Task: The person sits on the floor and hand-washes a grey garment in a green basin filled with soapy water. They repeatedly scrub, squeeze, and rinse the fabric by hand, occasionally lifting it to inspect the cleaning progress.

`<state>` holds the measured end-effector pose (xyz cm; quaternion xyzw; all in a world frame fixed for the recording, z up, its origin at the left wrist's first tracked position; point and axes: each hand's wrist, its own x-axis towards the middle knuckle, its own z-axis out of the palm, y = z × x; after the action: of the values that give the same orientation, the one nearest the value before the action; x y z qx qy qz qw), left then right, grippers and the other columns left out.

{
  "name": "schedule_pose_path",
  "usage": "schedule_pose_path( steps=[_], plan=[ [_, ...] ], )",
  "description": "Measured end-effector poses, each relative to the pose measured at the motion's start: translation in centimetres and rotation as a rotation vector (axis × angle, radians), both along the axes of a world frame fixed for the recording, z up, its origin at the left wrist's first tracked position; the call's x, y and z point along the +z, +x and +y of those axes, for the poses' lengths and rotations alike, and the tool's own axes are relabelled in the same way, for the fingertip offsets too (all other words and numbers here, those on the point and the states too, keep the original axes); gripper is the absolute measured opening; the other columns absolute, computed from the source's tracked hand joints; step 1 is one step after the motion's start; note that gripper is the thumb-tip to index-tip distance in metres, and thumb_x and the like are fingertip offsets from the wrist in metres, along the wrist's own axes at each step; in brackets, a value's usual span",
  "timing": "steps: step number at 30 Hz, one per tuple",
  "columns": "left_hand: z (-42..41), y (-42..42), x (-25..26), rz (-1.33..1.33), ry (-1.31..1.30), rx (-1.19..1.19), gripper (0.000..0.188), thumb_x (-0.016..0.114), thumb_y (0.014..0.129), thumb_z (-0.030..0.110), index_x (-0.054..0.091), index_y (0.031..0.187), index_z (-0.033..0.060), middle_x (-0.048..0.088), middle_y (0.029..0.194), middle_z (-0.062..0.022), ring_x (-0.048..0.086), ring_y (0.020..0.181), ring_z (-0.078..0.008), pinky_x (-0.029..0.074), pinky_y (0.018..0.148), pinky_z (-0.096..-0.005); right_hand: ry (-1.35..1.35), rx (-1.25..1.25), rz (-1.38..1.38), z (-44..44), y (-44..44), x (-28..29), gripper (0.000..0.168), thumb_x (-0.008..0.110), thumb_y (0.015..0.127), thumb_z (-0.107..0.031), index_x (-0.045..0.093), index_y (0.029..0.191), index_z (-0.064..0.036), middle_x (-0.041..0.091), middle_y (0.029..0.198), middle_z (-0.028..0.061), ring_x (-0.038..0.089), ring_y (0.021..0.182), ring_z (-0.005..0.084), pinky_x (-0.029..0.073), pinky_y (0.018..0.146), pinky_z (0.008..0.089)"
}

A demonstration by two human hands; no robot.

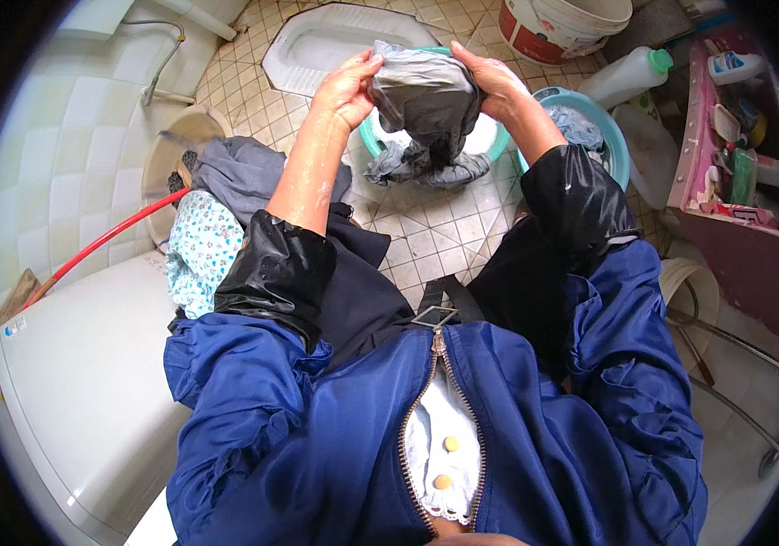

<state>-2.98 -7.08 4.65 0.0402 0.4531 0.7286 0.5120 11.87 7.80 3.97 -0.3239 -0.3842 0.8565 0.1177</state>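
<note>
A wet dark grey cloth [423, 102] hangs between my two hands, its lower part bunched and draped over the near rim of a green plastic basin [370, 142]. White suds show in the basin behind the cloth. My left hand [347, 85] grips the cloth's upper left corner, thumb on top. At the upper right edge, my right hand [493, 80] pinches the same cloth, its fingers partly hidden behind it. Both wrists look wet, with some foam on the left forearm.
A squat toilet pan [334, 41] lies beyond the basin. Right of it stand a white bucket [533, 34], a blue basin [620, 147] with wet cloth and a pink shelf unit [696, 136]. Grey cloth [235, 167] and a floral cloth [201, 246] lie left, near a white appliance [89, 355].
</note>
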Motion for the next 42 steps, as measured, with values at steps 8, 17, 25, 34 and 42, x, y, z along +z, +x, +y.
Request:
schedule_pose_path(
  steps=[8, 17, 25, 34, 42],
  plan=[
    [0.4, 1.4, -0.9, -0.007, -0.039, 0.105, 0.018, 0.049, 0.085, 0.021, 0.053, 0.079, 0.0045, 0.053, 0.074, -0.0036, 0.050, 0.069, -0.0163, 0.043, 0.066, -0.0357, 0.825, 0.029, -0.073, -7.0, -0.6, 3.6, 0.030, 0.060, 0.073, -0.029, 0.058, 0.071, 0.001, 0.058, 0.066, 0.0092, 0.056, 0.059, 0.0164, 0.046, 0.054, 0.0277],
    [4.0, 8.1, -2.4, -0.227, -0.045, 0.056, 0.014, 0.049, 0.082, 0.020, 0.054, 0.077, 0.0078, 0.055, 0.066, -0.0041, 0.054, 0.061, -0.0168, 0.046, 0.058, -0.0314, 1.405, -0.232, -0.382, -5.8, -1.8, 2.1, 0.033, 0.047, 0.082, -0.033, 0.052, 0.064, -0.006, 0.054, 0.061, 0.0154, 0.055, 0.056, 0.0287, 0.042, 0.052, 0.0374],
    [5.2, 7.4, -1.7, -0.174, -0.091, 0.207, 0.018, 0.045, 0.084, 0.022, 0.051, 0.081, 0.0058, 0.056, 0.073, -0.0065, 0.055, 0.068, -0.0192, 0.048, 0.065, -0.0358, 1.362, -0.193, -0.307, -5.3, -2.0, 1.0, 0.027, 0.046, 0.080, -0.034, 0.057, 0.074, -0.010, 0.059, 0.068, 0.0150, 0.057, 0.061, 0.0323, 0.044, 0.054, 0.0409],
    [2.5, 4.8, -4.5, 0.208, 0.526, -0.301, 0.017, 0.044, 0.086, 0.023, 0.049, 0.078, 0.0083, 0.048, 0.064, -0.0007, 0.047, 0.057, -0.0136, 0.044, 0.057, -0.0294, 1.766, -0.253, 0.025, -8.9, -0.9, 2.4, 0.018, 0.057, 0.069, -0.025, 0.051, 0.057, -0.014, 0.051, 0.053, 0.0126, 0.050, 0.046, 0.0266, 0.043, 0.051, 0.0346],
    [1.7, 4.2, -1.9, -0.471, 0.232, -0.230, 0.027, 0.042, 0.086, 0.022, 0.036, 0.063, 0.0097, 0.039, 0.057, 0.0000, 0.041, 0.053, -0.0127, 0.036, 0.047, -0.0249, 1.733, -0.111, 0.108, -12.3, -0.3, 4.3, 0.018, 0.056, 0.076, -0.023, 0.056, 0.065, -0.009, 0.053, 0.059, 0.0121, 0.055, 0.056, 0.0292, 0.044, 0.051, 0.0362]
  ],
)
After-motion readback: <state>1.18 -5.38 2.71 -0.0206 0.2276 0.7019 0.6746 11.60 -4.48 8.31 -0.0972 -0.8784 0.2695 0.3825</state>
